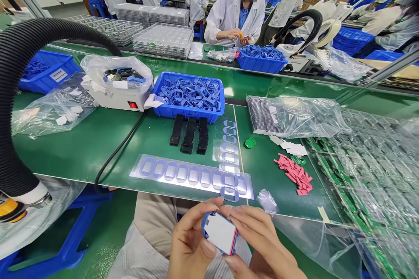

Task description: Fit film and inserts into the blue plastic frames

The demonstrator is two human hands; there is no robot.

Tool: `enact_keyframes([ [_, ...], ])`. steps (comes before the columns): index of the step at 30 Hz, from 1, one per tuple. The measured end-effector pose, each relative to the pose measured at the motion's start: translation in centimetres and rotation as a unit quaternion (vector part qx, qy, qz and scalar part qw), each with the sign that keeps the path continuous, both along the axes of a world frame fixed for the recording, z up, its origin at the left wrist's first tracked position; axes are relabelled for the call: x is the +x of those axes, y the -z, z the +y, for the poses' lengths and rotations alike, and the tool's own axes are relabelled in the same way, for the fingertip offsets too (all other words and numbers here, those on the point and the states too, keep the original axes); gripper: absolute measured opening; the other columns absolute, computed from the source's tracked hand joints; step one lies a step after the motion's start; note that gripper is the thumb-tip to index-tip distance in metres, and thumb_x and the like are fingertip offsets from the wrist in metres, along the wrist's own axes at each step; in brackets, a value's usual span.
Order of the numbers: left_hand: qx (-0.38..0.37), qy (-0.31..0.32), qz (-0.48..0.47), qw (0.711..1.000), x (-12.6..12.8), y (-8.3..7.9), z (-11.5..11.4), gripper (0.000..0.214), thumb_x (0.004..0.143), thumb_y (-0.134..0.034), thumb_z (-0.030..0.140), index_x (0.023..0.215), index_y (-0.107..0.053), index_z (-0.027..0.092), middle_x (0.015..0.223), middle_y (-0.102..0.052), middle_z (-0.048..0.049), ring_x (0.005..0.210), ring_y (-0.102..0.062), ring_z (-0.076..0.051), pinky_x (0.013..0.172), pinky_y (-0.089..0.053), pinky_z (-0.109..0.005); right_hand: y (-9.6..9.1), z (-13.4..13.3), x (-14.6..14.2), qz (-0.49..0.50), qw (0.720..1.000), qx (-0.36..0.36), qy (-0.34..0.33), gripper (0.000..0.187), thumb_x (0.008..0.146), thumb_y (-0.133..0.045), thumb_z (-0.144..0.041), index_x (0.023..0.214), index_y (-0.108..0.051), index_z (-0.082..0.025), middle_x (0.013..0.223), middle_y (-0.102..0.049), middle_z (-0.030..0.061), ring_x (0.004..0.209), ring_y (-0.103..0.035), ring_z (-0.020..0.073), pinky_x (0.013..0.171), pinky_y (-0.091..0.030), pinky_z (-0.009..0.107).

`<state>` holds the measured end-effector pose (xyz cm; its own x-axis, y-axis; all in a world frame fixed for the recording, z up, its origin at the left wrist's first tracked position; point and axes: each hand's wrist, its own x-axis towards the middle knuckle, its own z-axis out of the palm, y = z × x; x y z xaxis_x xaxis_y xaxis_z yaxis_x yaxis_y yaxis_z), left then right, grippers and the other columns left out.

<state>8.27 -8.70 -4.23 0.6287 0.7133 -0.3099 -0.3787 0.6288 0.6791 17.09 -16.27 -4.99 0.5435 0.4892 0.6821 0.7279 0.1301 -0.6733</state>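
Note:
Between my two hands, just off the table's front edge, is a small blue plastic housing [206,222] with a white rectangular panel [220,231] set in it and a thin pink strip along one side. My left hand [193,239] pinches its left side, thumb on the lower edge. On the right side, my right hand [257,237] grips it with fingers along the top and thumb below. Just beyond lies a clear sheet of oval film stickers [193,176], one oval piece [229,194] overhanging near my fingers. Pink strips [294,173] lie in a pile to the right.
A blue bin of blue housings [190,113] stands behind stacks of black rectangular pieces [189,135]. Clear trays with green circuit boards [347,183] fill the right. A black flexible duct [16,74] arches at left. Across the bench, a co-worker [235,17] handles a small part.

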Motion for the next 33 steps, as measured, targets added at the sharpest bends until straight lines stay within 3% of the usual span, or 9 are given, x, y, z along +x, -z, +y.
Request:
enact_keyframes([
  [4, 0.039, 0.02, -0.005, 0.999, 0.0, 0.2, 0.4, 0.037, 0.059, -0.082, 0.047, 0.09, -0.077, 0.028, 0.104, -0.077, -0.0073, 0.1, -0.069, -0.023, 0.084, -0.052, -0.025, -0.6, 0.5, 0.2, 0.012, 1.0, 0.006, 0.009, 0.025, 0.08, -0.07, -0.035, 0.103, -0.07, -0.023, 0.084, -0.075, 0.0071, 0.078, -0.069, 0.0264, 0.062, -0.054, 0.042],
  [8, 0.073, 0.027, -0.017, 0.997, 0.1, 0.3, 0.9, 0.031, 0.063, -0.08, 0.042, 0.09, -0.076, 0.029, 0.102, -0.077, -0.0043, 0.101, -0.068, -0.017, 0.083, -0.05, -0.018, -0.9, 0.6, 0.7, 0.004, 1.0, -0.008, -0.005, 0.025, 0.08, -0.07, -0.033, 0.103, -0.069, -0.023, 0.086, -0.075, 0.0061, 0.08, -0.069, 0.0245, 0.065, -0.055, 0.04],
  [13, 0.087, 0.04, -0.04, 0.995, 0.2, 0.6, 1.0, 0.03, 0.067, -0.078, 0.043, 0.094, -0.074, 0.031, 0.094, -0.079, -0.0027, 0.102, -0.066, -0.016, 0.086, -0.049, -0.018, -1.5, 0.3, 1.2, 0.029, 0.999, -0.025, -0.022, 0.029, 0.081, -0.069, -0.037, 0.105, -0.069, -0.021, 0.09, -0.074, 0.0064, 0.084, -0.068, 0.0209, 0.069, -0.057, 0.034],
  [22, 0.09, 0.013, -0.027, 0.995, 0.3, 0.5, 0.7, 0.03, 0.064, -0.08, 0.043, 0.09, -0.074, 0.029, 0.089, -0.078, -0.0029, 0.094, -0.068, -0.017, 0.082, -0.051, -0.021, -2.0, 0.4, 1.8, -0.012, 0.998, -0.041, -0.056, 0.023, 0.081, -0.069, -0.035, 0.099, -0.069, -0.02, 0.083, -0.075, 0.0062, 0.077, -0.068, 0.0215, 0.064, -0.056, 0.036],
  [27, 0.085, -0.002, 0.005, 0.996, 0.4, 0.2, 0.6, 0.031, 0.062, -0.08, 0.046, 0.088, -0.075, 0.029, 0.09, -0.077, -0.0009, 0.088, -0.069, -0.016, 0.079, -0.05, -0.019, -1.8, 0.4, 1.7, 0.007, 0.999, -0.036, -0.04, 0.034, 0.078, -0.07, -0.044, 0.103, -0.069, -0.02, 0.085, -0.074, 0.0078, 0.08, -0.068, 0.023, 0.066, -0.055, 0.037],
  [33, 0.075, -0.004, -0.028, 0.997, 0.9, 0.0, 0.5, 0.029, 0.06, -0.082, 0.042, 0.085, -0.076, 0.029, 0.084, -0.078, -0.0022, 0.09, -0.067, -0.016, 0.079, -0.05, -0.019, -2.2, 0.6, 2.0, 0.006, 0.998, -0.033, -0.059, 0.027, 0.081, -0.069, -0.04, 0.101, -0.069, -0.021, 0.082, -0.075, 0.006, 0.076, -0.068, 0.0215, 0.064, -0.055, 0.035],
])
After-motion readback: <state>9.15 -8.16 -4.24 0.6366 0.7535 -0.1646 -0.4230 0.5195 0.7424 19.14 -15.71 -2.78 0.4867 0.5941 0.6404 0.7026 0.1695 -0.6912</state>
